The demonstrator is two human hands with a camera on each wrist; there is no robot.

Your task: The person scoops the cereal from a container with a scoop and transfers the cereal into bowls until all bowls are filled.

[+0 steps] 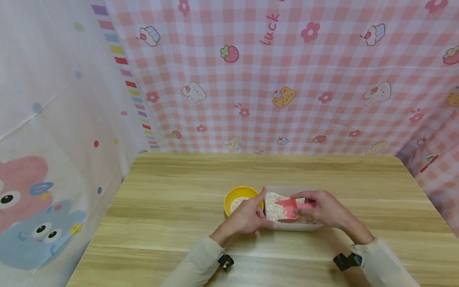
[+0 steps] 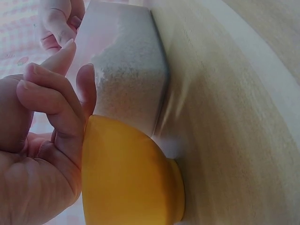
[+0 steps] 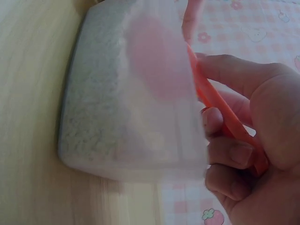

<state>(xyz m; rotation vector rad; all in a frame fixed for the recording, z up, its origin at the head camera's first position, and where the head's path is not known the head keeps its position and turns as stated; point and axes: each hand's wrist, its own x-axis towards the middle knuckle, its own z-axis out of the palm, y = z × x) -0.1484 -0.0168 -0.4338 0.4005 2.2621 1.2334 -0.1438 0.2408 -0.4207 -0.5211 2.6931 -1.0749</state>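
Note:
A white translucent plastic box [image 1: 294, 227] of oats [image 1: 274, 209] stands on the table. My right hand [image 1: 324, 208] grips the handle of a pinkish-red scoop [image 1: 289, 208] at the box's right side, its fingers curled round the handle in the right wrist view. The scoop's blade lies down in the box against the oats. My left hand [image 1: 247, 215] holds the box's left end, index finger at the far corner and thumb at the near one. Close beside that hand is a yellow bowl [image 2: 126, 173] with some oats in it, partly covered by the hand.
The wood-grain table [image 1: 172, 215] extends around the box and bowl. A pink checked cloth [image 1: 251, 79] hangs behind it, and a pale printed cloth [image 1: 71, 119] hangs on the left. Dark bands sit at both wrists.

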